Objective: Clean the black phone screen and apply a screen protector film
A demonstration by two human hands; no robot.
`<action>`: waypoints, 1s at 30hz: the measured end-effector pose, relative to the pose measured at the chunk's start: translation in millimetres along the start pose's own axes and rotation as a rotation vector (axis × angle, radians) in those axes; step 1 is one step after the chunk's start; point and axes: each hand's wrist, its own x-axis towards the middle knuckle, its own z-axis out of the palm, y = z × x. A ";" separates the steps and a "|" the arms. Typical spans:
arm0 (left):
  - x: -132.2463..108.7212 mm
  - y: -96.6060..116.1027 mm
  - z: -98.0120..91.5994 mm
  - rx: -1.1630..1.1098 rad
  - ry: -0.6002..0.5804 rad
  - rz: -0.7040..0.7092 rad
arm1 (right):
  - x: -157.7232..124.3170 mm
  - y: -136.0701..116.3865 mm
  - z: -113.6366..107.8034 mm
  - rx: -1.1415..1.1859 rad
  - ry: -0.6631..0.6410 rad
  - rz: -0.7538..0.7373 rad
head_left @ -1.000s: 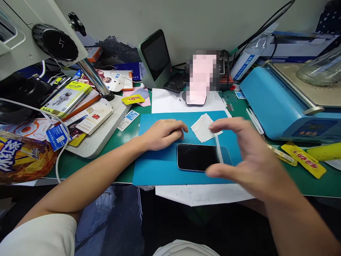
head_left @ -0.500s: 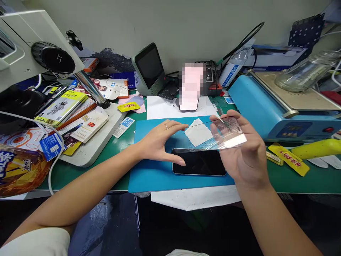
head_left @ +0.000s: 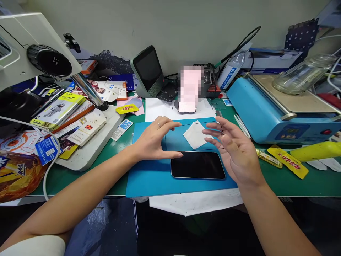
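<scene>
A clear screen protector (head_left: 174,140) with a thin dark border is held flat in the air above the blue mat (head_left: 149,185). My left hand (head_left: 151,140) spans its left part, fingers at the far long edge and thumb at the near one. Around the right end are the fingers and bent thumb of my right hand (head_left: 239,153); some fingertips show through the clear sheet. A phone (head_left: 198,165) with a dark screen lies face up on the mat, just nearer to me than the protector. Behind the protector, a white square wipe (head_left: 196,137) rests on the mat.
At left, a microscope (head_left: 50,60) stands on a white base with boxes piled on it. A blue heating machine (head_left: 269,117) with a glass jar (head_left: 303,76) on top is at right. Behind the mat stand a lit phone (head_left: 188,106) and a grey display device (head_left: 149,71).
The protector has levelled out, and the bright reflection on its right end is gone. My right hand has turned, its fingers now around the protector's right end. The phone stays on the mat.
</scene>
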 end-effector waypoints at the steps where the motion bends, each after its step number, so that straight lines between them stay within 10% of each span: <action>1: -0.2 -0.1 0.0 -0.005 -0.006 0.001 | 1.1 0.4 -2.0 0.004 0.018 0.016; 6: -1.3 -1.2 -0.5 -0.048 -0.044 0.007 | 27.1 8.7 -21.4 -0.211 0.091 0.079; 13: -0.8 -0.8 -1.9 -0.087 -0.103 0.036 | 57.7 31.8 -22.5 -0.975 -0.172 -0.060; 22: -1.4 0.6 -2.1 -0.099 -0.117 0.047 | 61.2 39.1 -16.4 -0.893 -0.144 -0.169; 30: 2.2 3.5 -3.3 -0.066 -0.342 -0.008 | 22.4 -3.4 -35.9 -0.584 0.198 -0.141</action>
